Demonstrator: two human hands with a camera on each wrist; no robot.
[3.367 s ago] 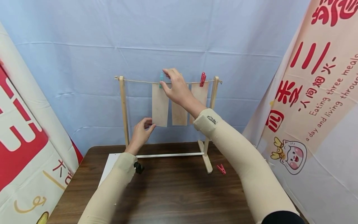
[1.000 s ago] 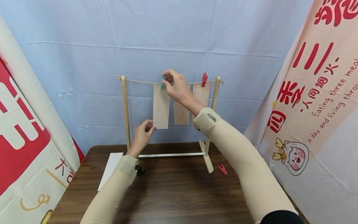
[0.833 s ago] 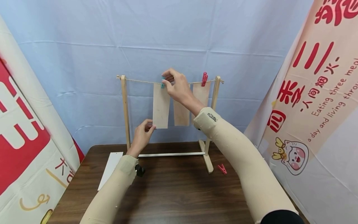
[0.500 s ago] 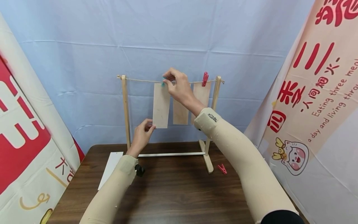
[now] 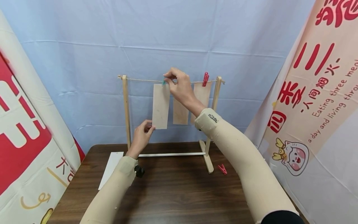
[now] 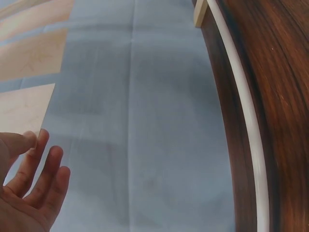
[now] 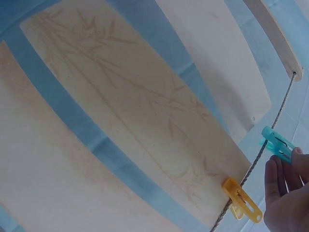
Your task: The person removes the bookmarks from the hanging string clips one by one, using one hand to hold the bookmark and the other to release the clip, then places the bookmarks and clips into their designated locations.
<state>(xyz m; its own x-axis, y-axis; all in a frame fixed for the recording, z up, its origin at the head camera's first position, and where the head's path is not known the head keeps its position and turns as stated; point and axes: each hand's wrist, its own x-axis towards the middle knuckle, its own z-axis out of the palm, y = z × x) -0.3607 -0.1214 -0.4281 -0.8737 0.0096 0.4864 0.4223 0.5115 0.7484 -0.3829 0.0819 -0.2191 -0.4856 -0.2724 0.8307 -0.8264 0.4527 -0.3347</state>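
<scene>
My left hand (image 5: 140, 135) pinches the lower left corner of a pale rectangular card (image 5: 160, 107) between thumb and fingers. This card hangs upright at the left of a rope line, its top edge just under the rope. With thumb and fingertips my right hand (image 5: 180, 86) holds a teal clothespin (image 7: 278, 143) at the rope (image 7: 284, 104). In the right wrist view the clothespin's tip is at the rope, apart from the card's punched corner. A yellow clothespin (image 7: 242, 199) clips the middle card (image 7: 130, 106), which bears a faint bamboo print.
A red clothespin (image 5: 205, 79) clips the right card (image 5: 202, 95). The wooden stand (image 5: 125, 109) has a white bottom bar (image 5: 172, 154). Another red clothespin (image 5: 222, 169) lies on the dark table (image 5: 179, 189). A white card (image 5: 111, 169) lies at the table's left, beside the left forearm.
The teal clothespin has shifted up, from overlapping the left card's top to about its edge. The right fingers have closed further on it. The left hand now pinches the card's corner.
</scene>
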